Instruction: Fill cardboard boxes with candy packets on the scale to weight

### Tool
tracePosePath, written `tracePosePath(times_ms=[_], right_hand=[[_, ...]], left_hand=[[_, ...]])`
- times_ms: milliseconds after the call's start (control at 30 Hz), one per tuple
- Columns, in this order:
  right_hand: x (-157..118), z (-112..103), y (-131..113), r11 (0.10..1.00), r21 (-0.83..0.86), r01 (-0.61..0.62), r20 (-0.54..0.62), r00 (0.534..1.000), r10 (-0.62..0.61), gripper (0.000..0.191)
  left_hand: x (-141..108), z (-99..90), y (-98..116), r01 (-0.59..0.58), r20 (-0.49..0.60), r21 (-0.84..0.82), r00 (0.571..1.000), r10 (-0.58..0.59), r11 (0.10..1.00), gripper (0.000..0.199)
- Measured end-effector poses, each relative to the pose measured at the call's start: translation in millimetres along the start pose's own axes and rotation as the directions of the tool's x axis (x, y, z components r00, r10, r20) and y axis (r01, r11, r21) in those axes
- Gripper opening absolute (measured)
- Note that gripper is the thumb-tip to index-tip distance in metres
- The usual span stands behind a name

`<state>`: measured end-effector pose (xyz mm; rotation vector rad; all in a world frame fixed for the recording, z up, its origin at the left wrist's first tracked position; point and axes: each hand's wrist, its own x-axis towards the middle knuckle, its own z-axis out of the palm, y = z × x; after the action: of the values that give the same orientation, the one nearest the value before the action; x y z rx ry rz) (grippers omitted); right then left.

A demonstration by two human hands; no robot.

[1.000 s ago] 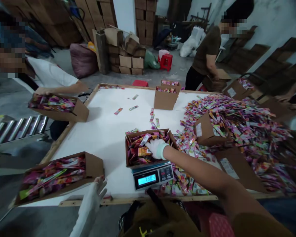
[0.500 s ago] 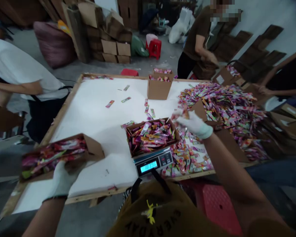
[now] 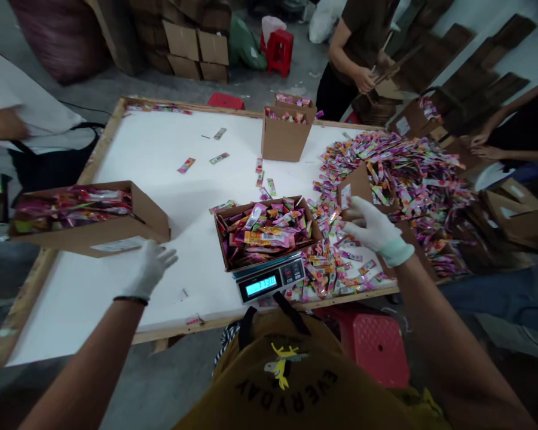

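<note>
White gloves cover both my hands. My left hand point(image 3: 155, 269), fingers spread, is just below the right end of a packet-filled carton point(image 3: 112, 230) at the table's left edge and holds nothing. Over loose packets point(image 3: 329, 269), my right hand point(image 3: 371, 226) has its fingers apart and nothing in them. Between the hands, an open box of colourful packets point(image 3: 269, 233) rests on a digital scale point(image 3: 271, 279) with a lit blue display.
Two upright packet boxes point(image 3: 284, 134) stand at the white table's point(image 3: 161, 149) back edge. A large packet heap point(image 3: 412, 167) covers the right side, with a tilted box point(image 3: 356, 188) in it. Other people are left, behind and right. A red stool point(image 3: 379, 346) is below the near edge.
My left hand has come off the left carton, which now shows its side. My right hand has moved right, away from the middle box, and holds no packets now. The scale's reading has changed.
</note>
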<state>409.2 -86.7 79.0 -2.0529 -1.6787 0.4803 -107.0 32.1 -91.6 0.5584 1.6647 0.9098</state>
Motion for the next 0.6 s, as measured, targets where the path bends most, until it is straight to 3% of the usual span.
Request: tracePosePath(times_ms=[67, 133, 233, 333, 400, 467, 533, 600], right_hand=[[9, 13, -31, 0.971, 0.065, 0.229, 0.036, 0.972, -0.231, 0.054], [19, 27, -60, 0.915, 0.072, 0.397, 0.05, 0.915, -0.401, 0.043], [33, 44, -86, 0.878, 0.068, 0.474, 0.076, 0.875, -0.478, 0.032], [40, 50, -88, 0.899, -0.006, 0.439, 0.05, 0.898, -0.438, 0.035], [42, 49, -81, 0.958, -0.094, 0.272, 0.045, 0.962, -0.269, 0.045], [43, 49, -73, 0.984, -0.163, 0.078, 0.183, 0.982, -0.047, 0.049], [42, 53, -69, 0.981, -0.194, 0.019, 0.391, 0.918, 0.059, 0.038], [38, 65, -72, 0.984, -0.163, 0.076, 0.526, 0.85, 0.021, 0.027]], left_hand=[[-23, 10.1, -36, 0.065, -0.044, -0.032, 0.997, -0.066, 0.997, 0.009], [-44, 13.1, -65, 0.098, -0.082, -0.055, 0.991, -0.102, 0.994, 0.008], [-70, 10.3, -83, 0.087, -0.113, -0.08, 0.989, -0.095, 0.993, 0.016], [-95, 14.5, -68, -0.063, -0.078, -0.132, 0.996, 0.053, 0.989, 0.031], [-116, 27.5, -44, -0.187, -0.024, -0.13, 0.982, 0.185, 0.974, 0.045], [-140, 46.7, -17, -0.268, 0.067, -0.037, 0.961, 0.27, 0.963, 0.054], [-160, 63.9, 6, -0.353, 0.227, 0.069, 0.916, 0.33, 0.933, 0.049], [-170, 68.0, 19, -0.393, 0.3, 0.088, 0.886, 0.352, 0.915, 0.039]])
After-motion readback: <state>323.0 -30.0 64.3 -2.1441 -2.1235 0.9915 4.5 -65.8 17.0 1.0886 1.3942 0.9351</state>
